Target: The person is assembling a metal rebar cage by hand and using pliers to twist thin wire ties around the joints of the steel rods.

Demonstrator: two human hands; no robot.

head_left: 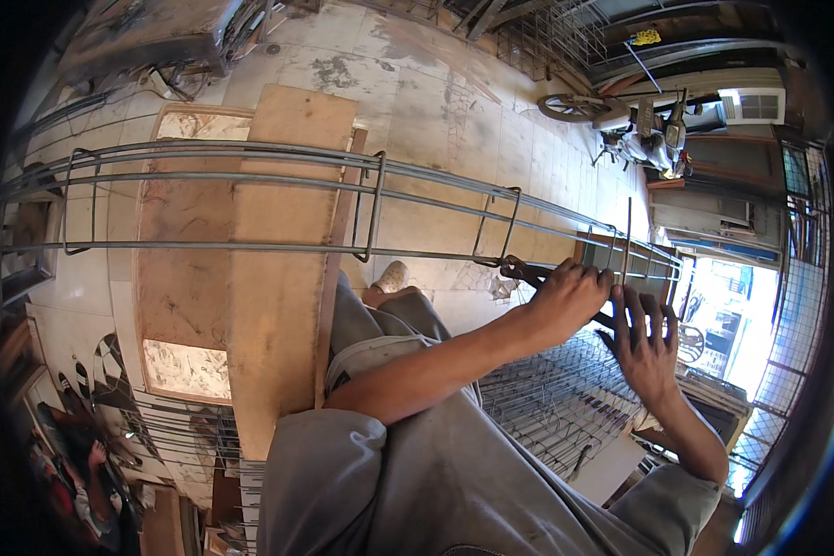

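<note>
A long rebar cage (371,208) of thin steel bars and bent rectangular ties runs across in front of me from left to far right. My left hand (573,301) is closed round the handle of dark pincers (519,270); the tool's head meets the cage's lower bar beside a tie. Close on its right, my right hand (646,350) has its fingers stretched and apart, near the end of the pincers' handles. A thin rod (628,232) rises beside the fingertips; what supports it is hidden. Part of the handles is covered by my hands.
A wooden plank (292,222) lies below the cage to my left. Wire mesh (565,389) is stacked near my right leg. A motorcycle (639,134) stands at the far right, near a bright doorway (727,306). Another person (88,482) is at the lower left.
</note>
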